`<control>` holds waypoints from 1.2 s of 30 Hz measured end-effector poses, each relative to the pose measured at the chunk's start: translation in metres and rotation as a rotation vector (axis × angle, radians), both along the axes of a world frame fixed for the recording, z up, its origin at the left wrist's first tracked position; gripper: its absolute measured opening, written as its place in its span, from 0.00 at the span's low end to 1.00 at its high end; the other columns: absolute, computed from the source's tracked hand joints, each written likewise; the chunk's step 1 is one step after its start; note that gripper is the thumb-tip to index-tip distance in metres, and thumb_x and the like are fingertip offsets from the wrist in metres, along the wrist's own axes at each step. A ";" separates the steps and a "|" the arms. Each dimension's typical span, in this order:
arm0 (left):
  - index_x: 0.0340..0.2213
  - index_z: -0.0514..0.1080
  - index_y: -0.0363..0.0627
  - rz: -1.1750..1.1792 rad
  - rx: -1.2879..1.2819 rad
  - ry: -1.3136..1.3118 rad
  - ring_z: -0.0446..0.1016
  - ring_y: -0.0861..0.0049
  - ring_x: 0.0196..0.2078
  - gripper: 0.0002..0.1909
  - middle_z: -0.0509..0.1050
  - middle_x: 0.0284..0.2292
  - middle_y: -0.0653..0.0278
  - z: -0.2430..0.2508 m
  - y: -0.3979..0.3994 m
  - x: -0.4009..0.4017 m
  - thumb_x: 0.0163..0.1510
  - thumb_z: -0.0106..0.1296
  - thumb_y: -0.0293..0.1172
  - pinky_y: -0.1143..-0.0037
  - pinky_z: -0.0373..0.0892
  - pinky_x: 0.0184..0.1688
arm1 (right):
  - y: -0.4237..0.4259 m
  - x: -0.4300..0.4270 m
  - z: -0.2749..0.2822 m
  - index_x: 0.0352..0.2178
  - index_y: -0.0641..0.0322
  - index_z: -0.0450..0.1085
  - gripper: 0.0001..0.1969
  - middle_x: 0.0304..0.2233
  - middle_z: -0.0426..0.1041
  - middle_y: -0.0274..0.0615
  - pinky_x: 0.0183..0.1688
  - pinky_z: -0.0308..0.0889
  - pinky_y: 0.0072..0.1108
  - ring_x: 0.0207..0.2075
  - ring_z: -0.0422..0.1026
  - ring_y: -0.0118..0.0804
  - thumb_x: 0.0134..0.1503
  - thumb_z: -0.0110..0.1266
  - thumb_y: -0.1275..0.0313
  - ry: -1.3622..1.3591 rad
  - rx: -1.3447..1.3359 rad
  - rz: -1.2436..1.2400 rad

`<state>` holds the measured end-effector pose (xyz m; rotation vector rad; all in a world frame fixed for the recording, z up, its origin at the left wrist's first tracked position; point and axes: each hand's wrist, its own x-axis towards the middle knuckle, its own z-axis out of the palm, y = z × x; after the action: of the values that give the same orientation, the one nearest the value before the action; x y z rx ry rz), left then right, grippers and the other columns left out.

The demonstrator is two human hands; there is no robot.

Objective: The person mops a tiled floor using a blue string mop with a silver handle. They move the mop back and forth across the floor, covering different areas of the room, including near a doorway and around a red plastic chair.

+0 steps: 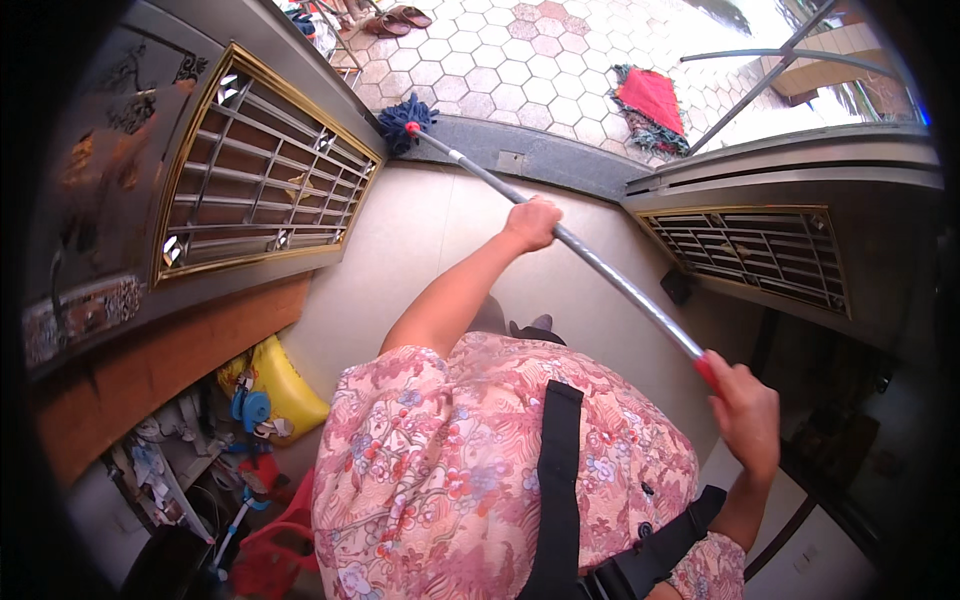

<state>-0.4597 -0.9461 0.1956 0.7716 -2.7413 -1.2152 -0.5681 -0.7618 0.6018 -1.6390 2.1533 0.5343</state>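
Observation:
My left hand (534,223) grips the metal pole of a mop (630,289) around its middle. At the pole's upper end, my right hand (746,412) is closed over the red grip. The pole slants across the doorway, from low at the right to far at the left. Its dark blue string mop head (405,124), with a red socket, rests at the left end of the dark stone threshold (555,154), against the foot of the left door leaf (262,176).
A right door leaf (750,251) with a metal grille stands opposite. Outside, a red cloth mat (651,101) and brown sandals (397,21) lie on hexagonal paving (495,56). At lower left are a yellow sack (289,386), a red plastic chair (274,551) and a cluttered shelf (184,465).

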 end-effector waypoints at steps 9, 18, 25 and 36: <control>0.24 0.71 0.47 -0.007 0.185 -0.121 0.66 0.60 0.46 0.02 0.70 0.34 0.59 -0.063 -0.004 -0.005 0.44 0.49 0.27 0.63 0.69 0.41 | -0.042 0.008 -0.056 0.51 0.41 0.65 0.27 0.21 0.66 0.45 0.23 0.65 0.32 0.21 0.70 0.44 0.48 0.48 0.79 0.113 0.269 -0.063; 0.25 0.73 0.45 -0.134 0.130 -0.098 0.67 0.60 0.42 0.05 0.70 0.32 0.59 -0.043 0.068 -0.080 0.41 0.52 0.25 0.62 0.70 0.37 | 0.038 -0.039 -0.038 0.50 0.39 0.66 0.25 0.21 0.64 0.45 0.25 0.64 0.33 0.22 0.70 0.45 0.50 0.48 0.78 0.090 0.225 -0.236; 0.23 0.72 0.45 -0.299 0.116 0.036 0.68 0.61 0.39 0.06 0.70 0.29 0.60 -0.016 0.164 -0.163 0.36 0.54 0.25 0.64 0.70 0.32 | 0.126 -0.061 -0.006 0.53 0.42 0.63 0.28 0.25 0.67 0.48 0.29 0.65 0.34 0.26 0.70 0.48 0.50 0.51 0.77 0.143 0.379 -0.500; 0.28 0.74 0.46 -0.792 0.182 -0.003 0.66 0.63 0.46 0.07 0.72 0.36 0.61 -0.025 0.323 -0.269 0.46 0.49 0.29 0.58 0.68 0.39 | 0.283 -0.050 -0.020 0.56 0.39 0.58 0.30 0.28 0.69 0.50 0.27 0.66 0.37 0.25 0.71 0.50 0.50 0.51 0.76 0.104 0.284 -0.846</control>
<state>-0.7288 -0.6230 0.1708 -0.3824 -3.0533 -1.5609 -0.6181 -0.4784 0.5816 -0.4708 2.4326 0.6081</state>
